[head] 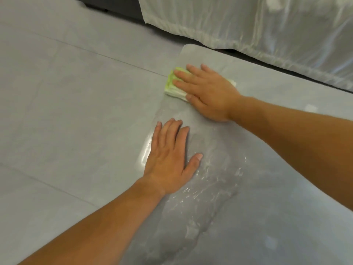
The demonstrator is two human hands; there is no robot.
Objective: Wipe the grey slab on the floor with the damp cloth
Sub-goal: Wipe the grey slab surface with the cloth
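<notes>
Grey tiled floor [66,92], a white sheet [248,25] draped beyond. Grey slab [248,207], round-cornered, laid flat on it, streaked wet and glossy down its left side. Folded green-and-white cloth [172,87] is pressed at the slab's far left edge under the flat right hand [208,92]. Left hand [170,159] is spread flat on the slab, nothing held.

Most of the green cloth [174,87] is hidden under the right grip [208,92]; only its left end and a far corner show. The left grip [170,159] covers part of the grey slab's [277,150] left edge. The slab runs off the right and bottom edges, the white sheet [248,25] off the top and right.
</notes>
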